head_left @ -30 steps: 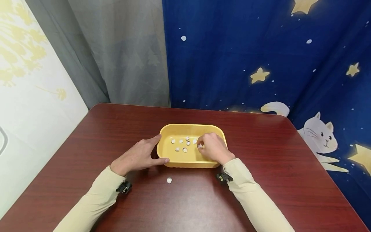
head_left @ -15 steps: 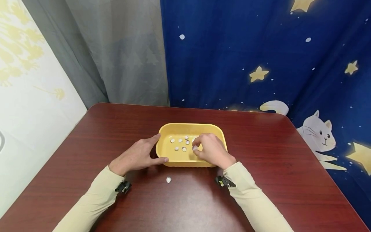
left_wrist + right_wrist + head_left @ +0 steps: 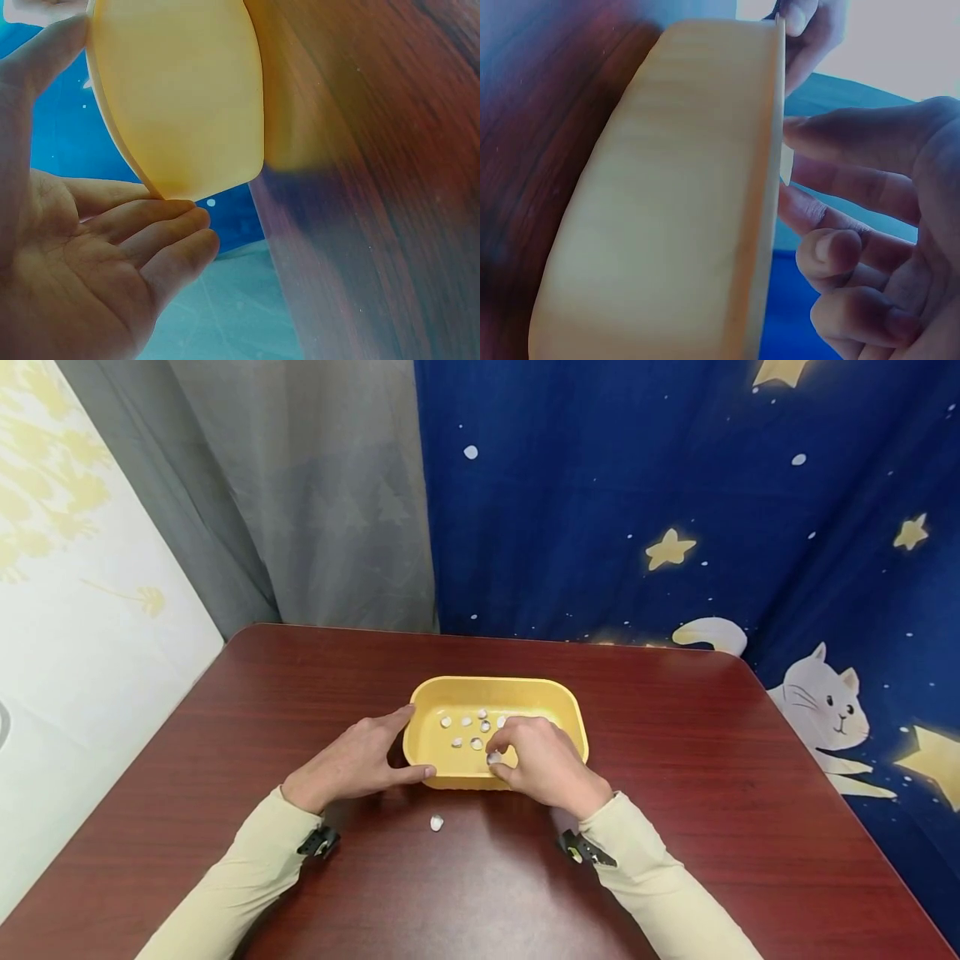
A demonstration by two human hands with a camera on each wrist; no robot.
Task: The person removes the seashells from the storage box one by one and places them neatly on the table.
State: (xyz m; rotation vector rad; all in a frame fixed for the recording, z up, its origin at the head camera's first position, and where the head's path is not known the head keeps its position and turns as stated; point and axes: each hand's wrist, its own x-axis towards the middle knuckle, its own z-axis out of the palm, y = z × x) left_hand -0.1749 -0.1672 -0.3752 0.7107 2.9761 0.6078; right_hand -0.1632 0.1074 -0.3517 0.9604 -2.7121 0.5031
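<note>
A yellow rectangular tray (image 3: 461, 782) with rounded corners rests on the table, several small whitish pieces (image 3: 477, 744) scattered on its floor. At its left end my left hand (image 3: 356, 764) holds the rim, thumb along the front edge and the other fingers against the left side, also visible in the left wrist view. Over the front part of the tray, my right hand (image 3: 551, 768) pinches one small white piece (image 3: 493, 758) between thumb and fingers. A sliver of that white piece (image 3: 787, 163) shows past the rim in the right wrist view. Its exact kind is too small to tell.
One more whitish piece (image 3: 437, 822) lies on the dark reddish wooden table (image 3: 360, 893) in front of the tray. Behind the table hang a grey curtain (image 3: 322, 510) and a blue curtain (image 3: 555, 527) with stars.
My right hand has picked up a white piece and carried it left and toward the tray's front edge. The left hand has kept its place on the tray.
</note>
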